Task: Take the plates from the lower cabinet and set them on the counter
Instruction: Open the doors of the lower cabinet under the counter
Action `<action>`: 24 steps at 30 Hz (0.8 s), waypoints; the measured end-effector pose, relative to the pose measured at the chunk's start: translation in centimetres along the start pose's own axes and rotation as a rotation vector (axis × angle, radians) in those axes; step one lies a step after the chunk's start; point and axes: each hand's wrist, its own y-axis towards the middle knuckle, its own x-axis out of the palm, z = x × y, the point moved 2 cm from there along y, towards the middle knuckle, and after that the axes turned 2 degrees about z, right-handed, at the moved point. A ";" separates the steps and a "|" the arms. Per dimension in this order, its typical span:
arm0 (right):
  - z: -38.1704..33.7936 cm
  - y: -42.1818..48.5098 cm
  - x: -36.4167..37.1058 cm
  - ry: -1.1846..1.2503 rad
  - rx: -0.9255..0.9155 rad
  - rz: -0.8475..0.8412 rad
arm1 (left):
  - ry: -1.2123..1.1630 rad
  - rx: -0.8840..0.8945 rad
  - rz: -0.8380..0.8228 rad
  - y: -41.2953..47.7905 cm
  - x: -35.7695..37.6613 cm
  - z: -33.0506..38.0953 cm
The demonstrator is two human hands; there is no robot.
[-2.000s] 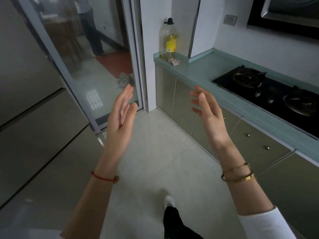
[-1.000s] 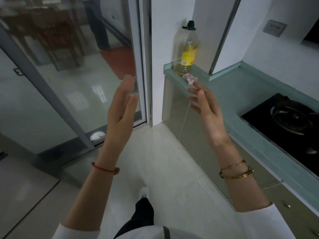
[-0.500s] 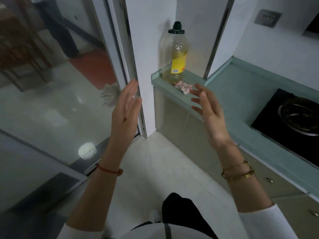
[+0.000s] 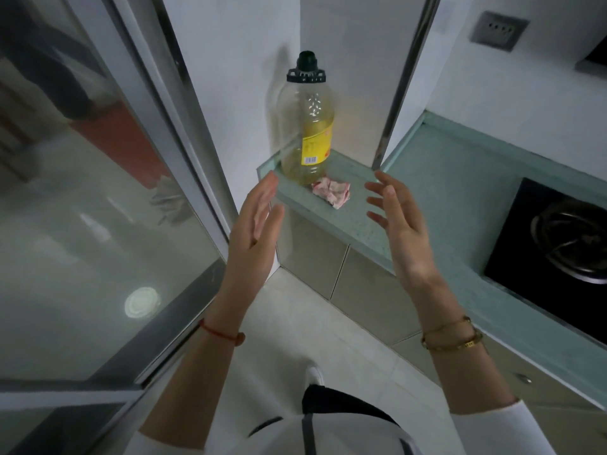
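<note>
No plates are in view. The pale green counter [image 4: 440,192] runs along the right, with closed lower cabinet doors [image 4: 312,261] beneath its left end. My left hand [image 4: 254,224] is raised in front of me, palm turned inward, fingers apart and empty, just left of the counter's corner. My right hand [image 4: 399,218] is held up over the counter's front edge, fingers spread, holding nothing. The two palms face each other, about a shoulder's width apart.
A large oil bottle [image 4: 307,123] stands at the counter's left end with a crumpled pink paper [image 4: 331,192] beside it. A black gas hob [image 4: 555,238] sits on the right. A glass sliding door [image 4: 98,192] fills the left. Pale floor tiles [image 4: 295,323] lie below.
I have stepped closer to the counter's left end and turned toward it; the bottle and cabinet doors now loom larger. Both hands stay raised and empty throughout.
</note>
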 end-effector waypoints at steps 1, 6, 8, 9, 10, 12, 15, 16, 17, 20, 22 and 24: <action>0.2 1.0 0.2 -0.004 0.008 0.000 | 0.002 -0.005 -0.008 1.1 0.1 -0.7; 1.0 4.8 1.4 -0.050 0.042 0.009 | 0.021 -0.052 -0.027 5.3 0.7 -3.8; 1.3 5.8 1.7 -0.056 0.055 0.041 | 0.013 -0.076 -0.050 6.6 0.8 -4.8; 1.5 6.2 1.8 -0.059 0.060 0.056 | 0.010 -0.087 -0.062 7.1 0.8 -5.3; 1.7 6.6 1.9 -0.063 0.067 0.077 | 0.008 -0.100 -0.081 7.8 0.9 -5.8; 2.2 7.1 2.3 -0.076 0.079 0.114 | 0.016 -0.128 -0.121 8.9 0.9 -6.7; 3.3 7.2 3.2 -0.114 0.092 0.161 | 0.042 -0.166 -0.228 9.9 1.0 -8.6; 3.7 7.1 3.5 -0.126 0.098 0.185 | 0.042 -0.187 -0.275 10.1 1.0 -9.4; 4.0 7.0 3.7 -0.135 0.098 0.212 | 0.047 -0.204 -0.315 10.3 1.1 -10.1; 5.3 6.7 4.3 -0.154 0.114 0.286 | 0.095 -0.237 -0.401 10.9 1.2 -12.5; 6.3 6.4 4.6 -0.166 0.136 0.318 | 0.111 -0.280 -0.441 11.1 1.6 -14.2; 7.3 6.2 4.8 -0.175 0.148 0.347 | 0.091 -0.350 -0.458 11.3 2.1 -16.0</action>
